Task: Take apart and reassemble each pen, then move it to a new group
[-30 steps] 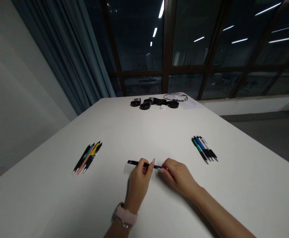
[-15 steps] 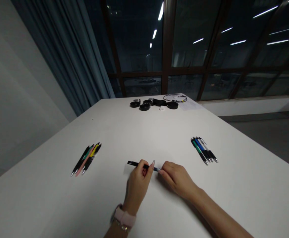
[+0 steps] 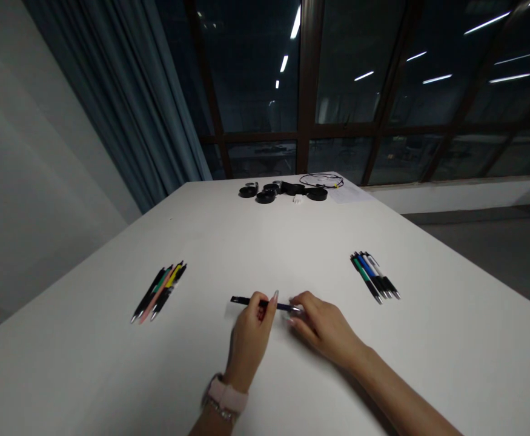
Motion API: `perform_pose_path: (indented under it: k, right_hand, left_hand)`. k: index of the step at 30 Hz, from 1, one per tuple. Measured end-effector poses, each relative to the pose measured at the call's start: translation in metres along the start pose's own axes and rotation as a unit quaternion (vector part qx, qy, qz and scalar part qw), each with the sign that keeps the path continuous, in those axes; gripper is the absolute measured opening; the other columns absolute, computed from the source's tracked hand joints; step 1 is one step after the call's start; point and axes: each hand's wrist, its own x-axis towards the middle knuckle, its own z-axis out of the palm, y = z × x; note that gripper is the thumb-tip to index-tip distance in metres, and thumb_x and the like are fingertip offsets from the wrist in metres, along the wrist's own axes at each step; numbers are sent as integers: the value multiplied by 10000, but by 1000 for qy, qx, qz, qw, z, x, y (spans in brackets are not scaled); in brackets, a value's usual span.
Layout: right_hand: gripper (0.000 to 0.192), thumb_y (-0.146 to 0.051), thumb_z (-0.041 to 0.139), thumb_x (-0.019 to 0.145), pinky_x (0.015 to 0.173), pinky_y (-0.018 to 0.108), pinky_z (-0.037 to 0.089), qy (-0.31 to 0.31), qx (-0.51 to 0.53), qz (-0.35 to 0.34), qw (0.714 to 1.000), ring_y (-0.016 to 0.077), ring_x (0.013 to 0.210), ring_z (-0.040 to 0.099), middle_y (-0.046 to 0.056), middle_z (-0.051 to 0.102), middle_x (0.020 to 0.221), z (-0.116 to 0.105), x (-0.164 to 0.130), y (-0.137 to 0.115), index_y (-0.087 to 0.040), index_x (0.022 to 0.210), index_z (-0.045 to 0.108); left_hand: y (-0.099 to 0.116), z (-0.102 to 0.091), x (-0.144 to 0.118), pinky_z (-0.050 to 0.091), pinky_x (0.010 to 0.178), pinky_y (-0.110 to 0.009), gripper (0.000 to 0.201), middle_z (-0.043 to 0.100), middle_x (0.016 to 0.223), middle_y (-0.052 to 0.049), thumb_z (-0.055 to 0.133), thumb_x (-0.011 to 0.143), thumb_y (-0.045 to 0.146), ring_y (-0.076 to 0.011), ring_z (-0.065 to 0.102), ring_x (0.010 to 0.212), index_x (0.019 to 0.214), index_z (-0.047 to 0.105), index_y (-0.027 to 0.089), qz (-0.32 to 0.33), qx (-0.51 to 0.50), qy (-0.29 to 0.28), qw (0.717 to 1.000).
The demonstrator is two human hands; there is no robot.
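Both hands have slid a little to the left since a moment ago, the left hand [image 3: 250, 330] and right hand [image 3: 323, 324] each pinching one dark pen [image 3: 246, 301] just above the worktop [image 3: 292, 242]. The right fingertips now sit closer to its tip, so the work on this pen goes on

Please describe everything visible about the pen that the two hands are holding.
The pen is slim and dark, black at its left end and bluish toward the right, seemingly plastic. It lies about level, just above the white table, crosswise to the person. The left hand pinches its middle; the right hand pinches its right end, hiding the tip. The left end sticks out free.
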Motion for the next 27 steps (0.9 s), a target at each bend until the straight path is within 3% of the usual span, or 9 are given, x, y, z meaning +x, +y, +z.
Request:
perform_pose_path:
  k: [8, 14, 23, 25, 27]
  right_hand:
    - [332, -319, 314, 1036, 677, 281, 426, -3, 1, 6, 1000, 175, 733, 588, 46, 632, 815, 2, 1, -1, -198, 841, 554]
    - [234, -336, 380, 1015, 662, 283, 409, -1, 0, 20, 1000, 183, 740, 596, 53, 646, 860, 4, 0, -2, -197, 937, 550]
    - [309, -350, 326, 1032, 636, 250, 397, -6, 84, 61, 995, 158, 687, 582, 15, 625, 773, 10, -1, -6, -218, 826, 514]
    - [298, -348, 349, 1027, 638, 252, 389, -6, 66, 66, 996, 160, 694, 586, 19, 632, 780, 10, 0, -7, -213, 826, 523]
    - [295, -348, 364, 1024, 643, 255, 383, -10, 44, 64, 997, 163, 701, 592, 24, 643, 788, 10, 0, -8, -208, 833, 541]
  left_hand:
    - [1, -1, -3, 303, 507, -234, 359, 455, 531, 72, 472, 897, 576, -135, 470, 501, 776, 487, 238, 14, 22, -11, 1000]
    - [1, 0, -2, 312, 518, -236, 355, 469, 546, 64, 464, 906, 567, -140, 486, 523, 769, 481, 240, 16, 22, -8, 1000]
    - [2, -2, -2, 312, 498, -231, 323, 477, 532, 65, 506, 900, 517, -127, 488, 504, 749, 498, 231, 35, 24, 5, 999]
    - [3, -1, -2, 347, 506, -232, 280, 505, 563, 62, 533, 886, 505, -133, 511, 520, 871, 557, 227, 24, 6, 16, 1000]
    - [4, 2, -1, 405, 527, -237, 397, 560, 651, 50, 581, 858, 495, -132, 533, 537, 1141, 548, 219, 10, -45, 43, 998]
